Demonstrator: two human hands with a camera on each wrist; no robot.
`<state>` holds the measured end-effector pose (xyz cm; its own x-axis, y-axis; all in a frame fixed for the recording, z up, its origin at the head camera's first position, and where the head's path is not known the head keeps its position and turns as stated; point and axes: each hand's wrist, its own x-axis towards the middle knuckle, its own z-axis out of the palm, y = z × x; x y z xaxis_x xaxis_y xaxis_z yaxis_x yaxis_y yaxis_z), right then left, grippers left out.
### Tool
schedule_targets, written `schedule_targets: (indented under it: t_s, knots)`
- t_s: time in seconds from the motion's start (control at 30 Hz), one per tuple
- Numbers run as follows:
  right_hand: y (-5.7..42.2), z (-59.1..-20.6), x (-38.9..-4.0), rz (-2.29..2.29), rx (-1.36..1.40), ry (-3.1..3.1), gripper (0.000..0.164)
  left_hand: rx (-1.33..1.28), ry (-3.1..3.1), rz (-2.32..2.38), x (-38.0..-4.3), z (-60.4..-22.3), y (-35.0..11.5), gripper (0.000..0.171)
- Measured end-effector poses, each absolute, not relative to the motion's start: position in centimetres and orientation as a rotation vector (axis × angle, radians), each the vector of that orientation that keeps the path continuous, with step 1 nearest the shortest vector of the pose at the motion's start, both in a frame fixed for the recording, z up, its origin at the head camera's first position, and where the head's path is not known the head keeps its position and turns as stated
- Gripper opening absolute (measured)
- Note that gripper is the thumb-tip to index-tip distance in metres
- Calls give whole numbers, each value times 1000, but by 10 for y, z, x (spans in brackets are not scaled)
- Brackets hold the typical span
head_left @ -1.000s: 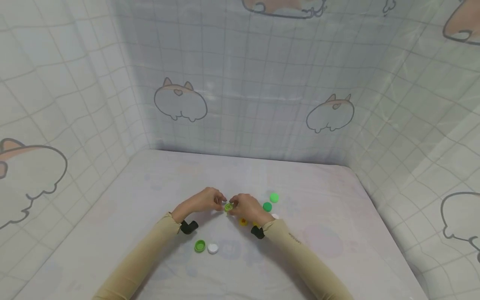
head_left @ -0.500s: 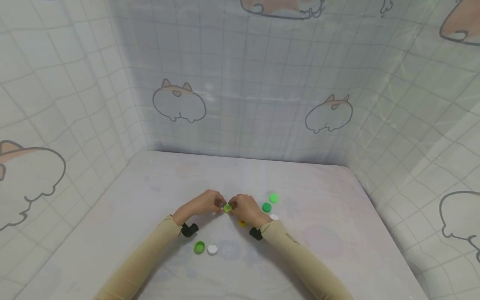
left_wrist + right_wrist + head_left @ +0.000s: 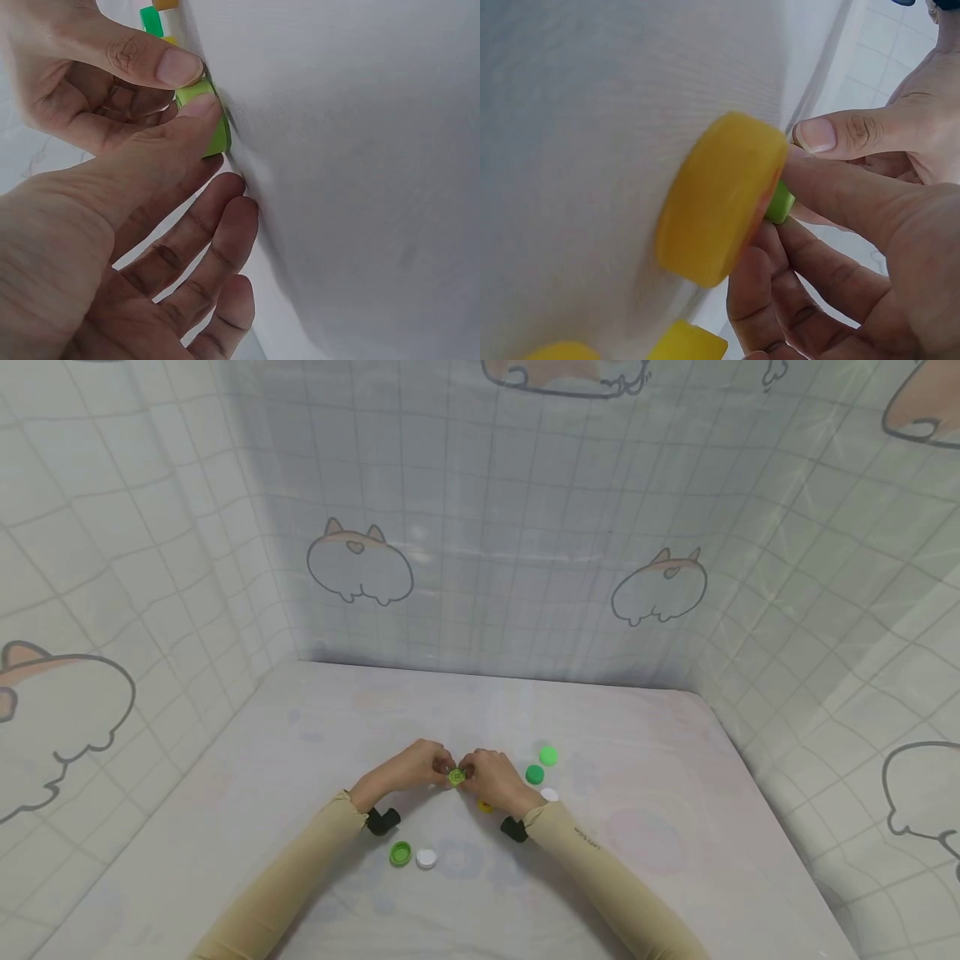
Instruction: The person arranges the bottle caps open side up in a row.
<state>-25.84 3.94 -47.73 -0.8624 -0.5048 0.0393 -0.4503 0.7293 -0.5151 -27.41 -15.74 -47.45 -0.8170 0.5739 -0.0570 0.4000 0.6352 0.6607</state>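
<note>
The left hand (image 3: 418, 766) and right hand (image 3: 497, 779) both pinch one light-green cap (image 3: 457, 776), just below the centre of the head view. Each grip is narrow, no wider than the cap's edge. In the left wrist view the left thumb lies on the rim, its other fingers bent loosely and spread; the right thumb presses the opposite end. The fingertips behind the cap are hidden, and whether it touches the table (image 3: 360, 710) is hard to tell.

In the right wrist view, an orange-yellow cap (image 3: 716, 199) covers much of the light-green one; two yellow pieces are cut off by the bottom edge. The head view shows a yellow cap partly hidden beneath the right hand. Right of centre sit a dark-green cap (image 3: 535, 774), a bright-green cap (image 3: 548, 756) and a white cap (image 3: 549, 796), the last partly covered by the right wrist. Lower left of centre, a hollow green cap (image 3: 401, 853) lies beside another white cap (image 3: 426, 858).
</note>
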Motion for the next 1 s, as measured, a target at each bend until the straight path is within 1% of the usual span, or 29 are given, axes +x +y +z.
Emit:
schedule_targets:
  t_s: [0.4, 0.73, 1.0]
  knots:
    - [44, -469, -256, -827, -773, 2794, 26, 849, 2593, 949, -273, -466, -154, 18]
    - [47, -464, -255, -833, -782, 2806, 23, 857, 2604, 1003, -271, -459, -153, 20]
    - [48, -464, -252, -844, -765, 2817, 31, 851, 2619, 1039, -269, -457, -151, 23]
